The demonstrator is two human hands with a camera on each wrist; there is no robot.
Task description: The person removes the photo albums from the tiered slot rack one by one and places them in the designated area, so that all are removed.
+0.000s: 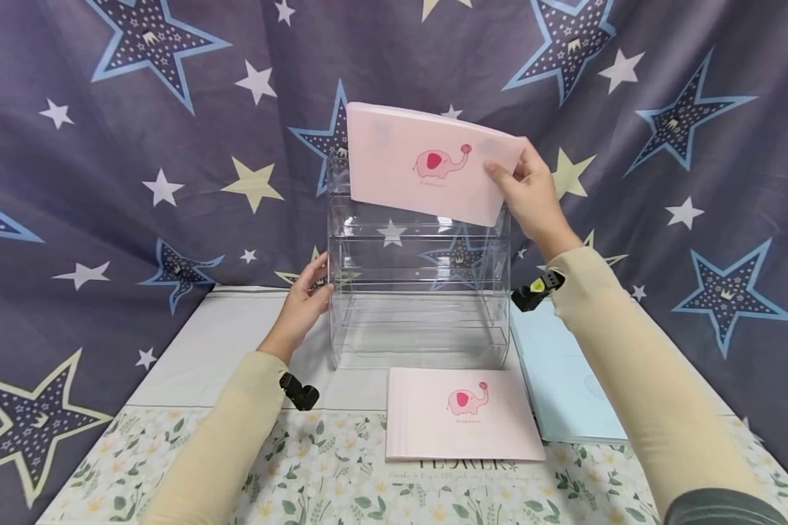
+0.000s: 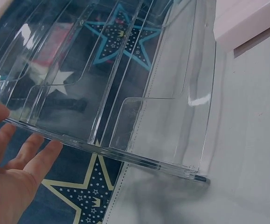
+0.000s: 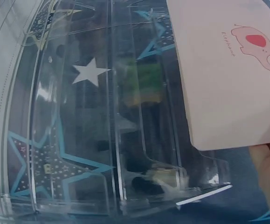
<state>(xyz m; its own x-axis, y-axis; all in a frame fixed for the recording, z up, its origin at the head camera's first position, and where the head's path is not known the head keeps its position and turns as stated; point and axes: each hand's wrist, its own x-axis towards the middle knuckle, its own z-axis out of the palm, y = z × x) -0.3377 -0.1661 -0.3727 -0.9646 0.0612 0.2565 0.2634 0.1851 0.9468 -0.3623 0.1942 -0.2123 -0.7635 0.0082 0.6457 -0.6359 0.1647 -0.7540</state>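
A clear plastic tiered rack point(image 1: 420, 343) stands upright on the table. My right hand point(image 1: 535, 193) pinches a pink notebook point(image 1: 394, 160) with an elephant print by its right end, thumb on the front cover. The notebook is in front of the rack's upper tiers, slightly tilted; its top edge looks layered. In the right wrist view, the notebook point(image 3: 218, 93) covers part of the rack point(image 3: 88, 140). My left hand point(image 1: 305, 302) touches the rack's left side from outside; in the left wrist view its fingertips point(image 2: 55, 145) meet the panel's edge.
More pink notebook material point(image 1: 427, 415) with the same elephant lies flat in front of the rack. Light blue notebooks or folders point(image 1: 565, 386) lie to the right, partly under my right arm. A floral mat point(image 1: 322, 467) covers the table's front; a starry curtain point(image 1: 190, 146) hangs behind.
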